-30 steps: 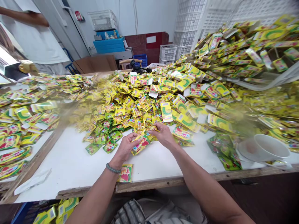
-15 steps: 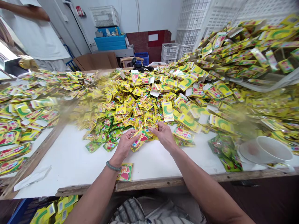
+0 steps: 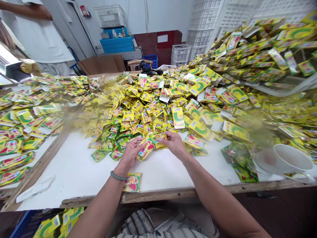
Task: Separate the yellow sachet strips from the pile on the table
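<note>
My left hand is closed around a yellow-green candy box with watermelon pictures, held tilted above the white table. Beside the box's upper end, my right hand pinches a small yellow candy packet. Just beyond my fingers lies a heap of small yellow packets, with green packets at its near left side. A flat box with a watermelon print rests near the table edge, partly behind my left wrist. A yellow box leans on the heap past my right hand.
Many yellow boxes are piled high at the right, spilling from a white crate. A white cup stands near the right front edge, beside green packets. A wooden strip divides off more boxes at left. Another person stands back left.
The box in my left hand has turned slightly and its printed face shows more. My right fingers have shifted a little away from it. The surrounding heaps look the same.
</note>
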The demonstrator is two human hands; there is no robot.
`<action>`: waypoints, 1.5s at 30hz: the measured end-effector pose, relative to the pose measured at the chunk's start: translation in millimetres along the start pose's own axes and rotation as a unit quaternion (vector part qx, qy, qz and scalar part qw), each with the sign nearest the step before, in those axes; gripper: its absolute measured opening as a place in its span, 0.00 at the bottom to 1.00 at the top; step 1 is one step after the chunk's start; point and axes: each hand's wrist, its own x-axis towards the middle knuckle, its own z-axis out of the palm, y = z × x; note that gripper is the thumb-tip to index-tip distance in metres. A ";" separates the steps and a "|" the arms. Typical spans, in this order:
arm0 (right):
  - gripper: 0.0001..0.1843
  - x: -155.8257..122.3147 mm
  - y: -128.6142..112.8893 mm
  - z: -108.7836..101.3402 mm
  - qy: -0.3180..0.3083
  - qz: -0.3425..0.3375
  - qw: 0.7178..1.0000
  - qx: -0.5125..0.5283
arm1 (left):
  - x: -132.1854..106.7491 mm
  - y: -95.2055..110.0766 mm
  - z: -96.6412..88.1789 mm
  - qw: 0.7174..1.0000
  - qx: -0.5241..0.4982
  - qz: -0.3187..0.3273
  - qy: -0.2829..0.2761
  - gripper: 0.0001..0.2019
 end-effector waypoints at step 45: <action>0.15 -9.6 -7.6 17.6 -0.111 -0.026 0.991 -0.073 | -2.6 -5.9 14.4 0.992 0.053 0.081 -0.078 0.22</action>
